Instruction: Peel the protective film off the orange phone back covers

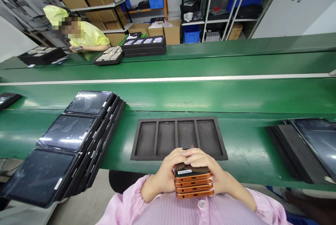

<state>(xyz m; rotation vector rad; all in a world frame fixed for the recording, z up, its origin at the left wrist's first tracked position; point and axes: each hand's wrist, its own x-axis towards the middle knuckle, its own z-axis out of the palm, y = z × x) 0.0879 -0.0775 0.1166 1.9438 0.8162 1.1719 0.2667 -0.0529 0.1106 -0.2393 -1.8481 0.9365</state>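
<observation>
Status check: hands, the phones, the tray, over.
Both hands, left hand and right hand, clasp the stack of orange phones. Four-slot tray ahead, slots bare. Nothing between.

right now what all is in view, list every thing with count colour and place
phones: four, orange frames, stacked, held in both hands close to the chest
foam tray: one, black, four empty slots, on the bench just beyond the hands
left tray stack: one tall stack, black, dark screens on top, near left of the bench
right tray stack: one stack, black, dark screens on top, near right of the bench
conveyor belt: one, green, runs across the middle
far trays: several, black, far side of the belt
co-worker: one, yellow top, seated at the far side, left
shelves: white racks with blue bins and cardboard boxes, background
left hand: grip on the stack's left side
right hand: grip on the stack's right side
</observation>
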